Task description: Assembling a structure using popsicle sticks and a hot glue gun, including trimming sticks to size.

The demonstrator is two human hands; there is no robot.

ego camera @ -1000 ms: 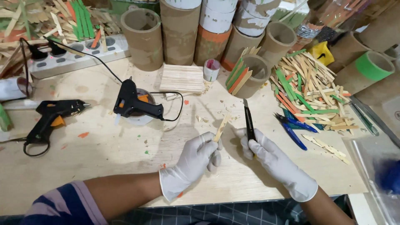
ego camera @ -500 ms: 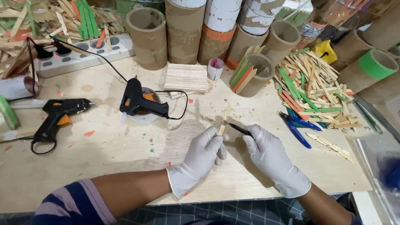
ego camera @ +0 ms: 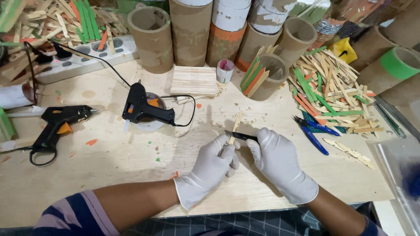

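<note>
Evidently, left gloved hand (ego camera: 210, 168) pinches a pale wooden stick (ego camera: 235, 127) upright so right gloved hand's (ego camera: 278, 161) fingers, clasping black cutters (ego camera: 240, 136), reach it.

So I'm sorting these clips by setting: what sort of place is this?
Probably a craft workbench. On the wooden table lie glue guns, a heap of plain and coloured wooden sticks and cardboard tubes. Gloved hands work one stick.
</note>
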